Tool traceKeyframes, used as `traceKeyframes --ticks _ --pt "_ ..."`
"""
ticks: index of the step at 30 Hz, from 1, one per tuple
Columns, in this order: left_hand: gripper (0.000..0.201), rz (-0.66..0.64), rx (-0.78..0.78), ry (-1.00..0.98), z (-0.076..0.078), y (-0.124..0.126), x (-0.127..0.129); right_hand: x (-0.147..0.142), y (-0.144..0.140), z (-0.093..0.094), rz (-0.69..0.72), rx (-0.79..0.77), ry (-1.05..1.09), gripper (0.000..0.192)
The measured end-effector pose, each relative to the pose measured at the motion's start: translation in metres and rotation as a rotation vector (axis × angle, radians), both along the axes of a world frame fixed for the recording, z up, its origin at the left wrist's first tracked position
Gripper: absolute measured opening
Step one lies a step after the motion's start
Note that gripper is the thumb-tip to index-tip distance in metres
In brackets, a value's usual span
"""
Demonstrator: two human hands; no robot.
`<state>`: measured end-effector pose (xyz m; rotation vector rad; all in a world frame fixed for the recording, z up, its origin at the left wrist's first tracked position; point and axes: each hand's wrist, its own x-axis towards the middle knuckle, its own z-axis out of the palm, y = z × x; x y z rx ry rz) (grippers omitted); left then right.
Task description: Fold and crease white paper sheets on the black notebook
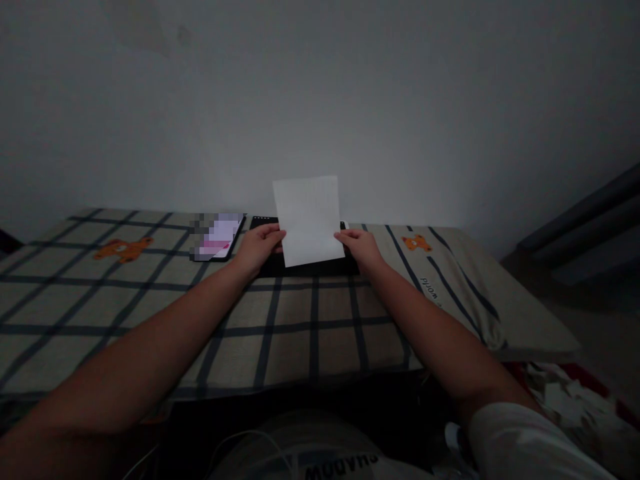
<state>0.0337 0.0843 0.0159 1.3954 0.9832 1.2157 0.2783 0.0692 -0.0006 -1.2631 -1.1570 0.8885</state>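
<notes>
Wall (320, 87): stood plain and grey just behind the far edge of the surface; it closed off all room beyond the sheet.
Checked cloth (310, 327): covered the whole flat surface, dark grid lines and small orange bear prints; the wide stretch between the person and the hands lay free for moving.
Right edge (500, 320): the cloth fell away in a loose fold; anything slid that way risked going over.
Black pad (310, 267): lay flat near the wall, directly under the sheet, partly hidden by it.
White sheet of paper (310, 220): was held upright above the black pad, lower corners pinched, top edge free and unsupported. Judged risk: the thin sheet could flop, crease or slip if either pinch eased, and the dim light made alignment harder.
Phone (219, 237): lay lit just left of the black pad, close beside the left hand; a sideways sweep could knock it.
Left hand (260, 245): fingers closed on the sheet's lower left edge.
Right hand (361, 245): fingers closed on the lower right edge.
</notes>
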Motion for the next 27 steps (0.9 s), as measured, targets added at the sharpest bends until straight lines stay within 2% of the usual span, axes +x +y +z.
traceKeyframes --ticks 4,9,11,13,15,17,22,27 --pt "0.029 0.025 -0.054 -0.039 -0.001 0.002 0.0 -0.001 -0.003 0.002 0.034 -0.027 0.034 0.031" --pt "0.03 0.159 -0.049 -0.045 -0.004 0.008 -0.002 -0.003 -0.003 0.003 0.084 0.017 -0.027 0.027" --pt "0.03 0.202 -0.057 -0.035 -0.005 0.011 -0.004 0.0 -0.003 0.004 0.052 0.136 -0.162 0.022" --pt "0.032 0.224 -0.057 -0.024 -0.006 0.014 -0.007 0.004 -0.005 0.007 0.028 0.328 -0.414 0.023" --pt "0.035 0.227 -0.051 -0.031 -0.007 0.016 -0.01 0.009 -0.008 0.011 0.114 0.486 -0.697 0.028" --pt "0.039 0.243 -0.044 -0.036 -0.007 0.019 -0.012 0.011 -0.011 0.015 0.174 0.582 -0.878 0.029" --pt "0.04 0.296 -0.037 0.022 -0.009 0.022 -0.014 0.01 -0.015 0.017 0.254 0.65 -1.025 0.021" --pt "0.039 0.266 -0.047 -0.014 -0.008 0.022 -0.013 0.01 -0.017 0.017 0.3 0.667 -1.111 0.036"
